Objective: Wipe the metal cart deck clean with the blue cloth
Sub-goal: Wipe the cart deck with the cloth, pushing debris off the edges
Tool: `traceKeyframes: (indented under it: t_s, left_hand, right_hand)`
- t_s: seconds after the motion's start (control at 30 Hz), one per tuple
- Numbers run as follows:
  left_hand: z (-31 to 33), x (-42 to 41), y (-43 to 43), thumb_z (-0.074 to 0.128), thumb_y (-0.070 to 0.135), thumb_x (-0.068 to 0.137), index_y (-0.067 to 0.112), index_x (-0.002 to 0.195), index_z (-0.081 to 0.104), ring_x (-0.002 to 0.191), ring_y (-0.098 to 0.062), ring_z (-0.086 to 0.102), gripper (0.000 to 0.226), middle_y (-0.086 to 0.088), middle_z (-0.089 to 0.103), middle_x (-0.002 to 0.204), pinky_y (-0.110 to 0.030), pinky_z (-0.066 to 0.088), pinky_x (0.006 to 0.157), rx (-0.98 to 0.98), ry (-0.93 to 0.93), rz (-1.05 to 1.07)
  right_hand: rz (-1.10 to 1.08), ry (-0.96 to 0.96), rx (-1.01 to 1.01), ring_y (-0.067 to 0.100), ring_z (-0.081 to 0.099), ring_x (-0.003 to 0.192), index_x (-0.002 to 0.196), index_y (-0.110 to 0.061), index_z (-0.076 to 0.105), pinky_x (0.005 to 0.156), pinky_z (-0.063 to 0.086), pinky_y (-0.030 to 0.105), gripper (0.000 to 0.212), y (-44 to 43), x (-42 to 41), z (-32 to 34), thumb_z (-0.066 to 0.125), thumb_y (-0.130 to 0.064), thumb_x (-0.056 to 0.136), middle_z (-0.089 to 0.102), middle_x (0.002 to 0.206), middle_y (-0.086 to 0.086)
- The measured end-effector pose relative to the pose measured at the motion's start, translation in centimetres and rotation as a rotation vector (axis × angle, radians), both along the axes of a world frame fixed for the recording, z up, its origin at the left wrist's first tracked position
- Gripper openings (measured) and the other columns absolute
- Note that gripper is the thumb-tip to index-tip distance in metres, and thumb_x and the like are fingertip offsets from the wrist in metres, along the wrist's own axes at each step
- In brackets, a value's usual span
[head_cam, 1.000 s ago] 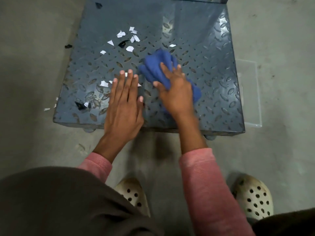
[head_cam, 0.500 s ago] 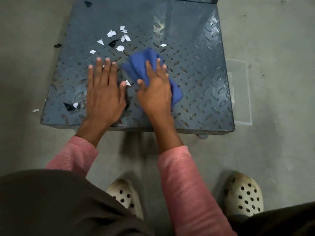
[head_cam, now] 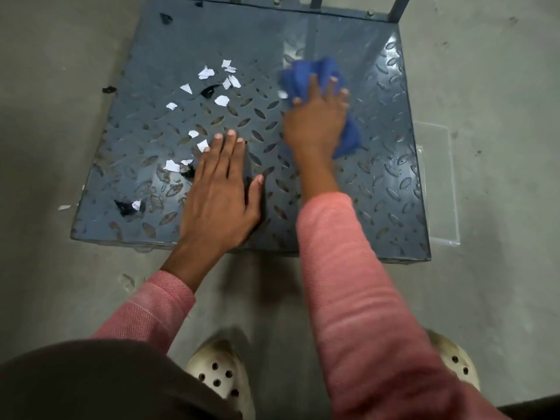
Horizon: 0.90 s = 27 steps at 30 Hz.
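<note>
The grey metal cart deck [head_cam: 391,183] with a raised diamond pattern lies low on the floor in front of me. My right hand [head_cam: 316,122] presses the bunched blue cloth [head_cam: 306,75] flat onto the deck's right half, towards the far edge. My left hand [head_cam: 219,189] rests palm down, fingers spread, on the deck near its front edge. Several white paper scraps [head_cam: 221,100] and a few black bits [head_cam: 209,91] are scattered over the deck's left half, some right beside my left fingers.
The cart's handle posts [head_cam: 397,7] rise at the far edge. A clear plastic tray [head_cam: 439,183] lies on the concrete floor to the cart's right. Stray scraps [head_cam: 64,207] lie on the floor to the left. My white clogs [head_cam: 222,377] stand just before the cart.
My right hand has slid the blue cloth from the deck's middle to the right and farther away. My left hand stayed flat on the deck. My view has shifted closer over the cart.
</note>
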State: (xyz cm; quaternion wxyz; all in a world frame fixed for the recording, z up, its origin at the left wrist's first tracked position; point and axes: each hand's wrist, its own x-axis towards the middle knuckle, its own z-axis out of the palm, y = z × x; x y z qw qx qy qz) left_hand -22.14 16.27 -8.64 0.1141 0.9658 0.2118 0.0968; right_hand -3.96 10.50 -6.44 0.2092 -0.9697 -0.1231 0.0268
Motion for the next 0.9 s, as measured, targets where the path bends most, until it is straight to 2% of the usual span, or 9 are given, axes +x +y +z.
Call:
traceKeyframes:
  t_s: [0.1,0.17,0.3,0.4,0.5,0.57,0.67,0.77,0.9]
  left_hand:
    - [0.0,-0.1,0.3,0.027,0.048,0.106,-0.001,0.161,0.027,0.161,-0.030,0.016,0.074,-0.019,0.023,0.171,-0.047,0.014,0.131,-0.028,-0.019,0.002]
    - [-0.1,-0.4,0.3,0.030,0.047,0.107,-0.002,0.161,0.028,0.160,-0.031,0.017,0.073,-0.020,0.024,0.170,-0.048,0.015,0.130,-0.029,-0.029,0.003]
    - [-0.3,-0.6,-0.1,0.029,0.047,0.109,-0.002,0.161,0.027,0.161,-0.029,0.013,0.072,-0.018,0.021,0.171,-0.048,0.014,0.131,0.021,-0.030,0.016]
    - [-0.2,-0.7,-0.4,0.025,0.050,0.110,0.000,0.163,0.022,0.162,-0.027,0.008,0.072,-0.017,0.016,0.173,-0.046,0.009,0.132,0.010,-0.006,0.012]
    - [0.1,-0.5,-0.7,0.024,0.045,0.110,-0.001,0.162,0.026,0.162,-0.029,0.011,0.069,-0.018,0.019,0.172,-0.045,0.006,0.132,0.037,-0.003,-0.021]
    - [0.2,-0.3,-1.1,0.025,0.038,0.110,-0.002,0.160,0.031,0.160,-0.030,0.016,0.064,-0.020,0.025,0.170,-0.046,0.009,0.132,0.063,-0.018,-0.053]
    - [-0.1,-0.2,-1.6,0.023,0.032,0.108,-0.003,0.159,0.033,0.159,-0.032,0.022,0.062,-0.021,0.029,0.168,-0.049,0.016,0.130,0.079,-0.017,-0.097]
    - [0.0,0.1,-1.4,0.023,0.030,0.106,-0.004,0.158,0.033,0.158,-0.034,0.025,0.063,-0.022,0.029,0.167,-0.049,0.018,0.130,0.084,-0.003,-0.143]
    - [0.8,1.1,-0.6,0.016,0.037,0.105,-0.005,0.161,0.024,0.160,-0.035,0.016,0.070,-0.023,0.019,0.170,-0.050,0.014,0.131,0.087,0.102,-0.216]
  right_hand:
    - [0.264,-0.005,0.044,0.034,0.012,0.153,0.156,-0.021,0.029,0.124,0.012,0.041,0.057,5.1,-2.5,0.0,0.043,-0.033,0.102,0.018,0.165,0.011]
    - [0.356,0.022,0.112,0.033,0.017,0.152,0.154,-0.021,0.035,0.123,0.014,0.040,0.056,5.0,-3.1,-0.3,0.049,-0.031,0.100,0.027,0.163,0.010]
    - [0.216,-0.038,0.188,0.032,0.025,0.150,0.152,-0.022,0.040,0.123,0.022,0.044,0.055,-2.1,-2.8,-1.0,0.052,-0.033,0.099,0.034,0.159,0.013]
    - [0.026,-0.060,0.164,0.028,0.019,0.152,0.154,-0.027,0.034,0.125,0.017,0.043,0.055,-10.1,-3.9,-1.0,0.045,-0.041,0.102,0.027,0.162,0.010]
    - [-0.098,-0.089,0.166,0.026,0.019,0.152,0.153,-0.027,0.036,0.124,0.019,0.043,0.054,-14.7,-7.4,-0.8,0.046,-0.040,0.102,0.030,0.162,0.008]
    - [-0.118,-0.080,0.150,0.025,0.016,0.153,0.153,-0.028,0.035,0.126,0.013,0.039,0.053,-14.5,-10.9,-0.9,0.045,-0.039,0.103,0.028,0.162,0.007]
    - [0.009,-0.081,0.102,0.024,0.011,0.154,0.154,-0.031,0.034,0.123,0.004,0.032,0.053,-11.9,-15.3,-1.5,0.043,-0.038,0.102,0.025,0.164,0.004]
    - [0.153,-0.107,0.103,0.027,0.019,0.153,0.151,-0.030,0.040,0.124,0.011,0.036,0.054,-10.2,-12.3,-1.7,0.046,-0.036,0.098,0.032,0.161,0.005]
    - [0.163,-0.065,-0.001,0.031,0.017,0.152,0.155,-0.029,0.032,0.123,0.015,0.045,0.055,-9.3,-0.6,-0.8,0.039,-0.041,0.102,0.029,0.162,0.009]
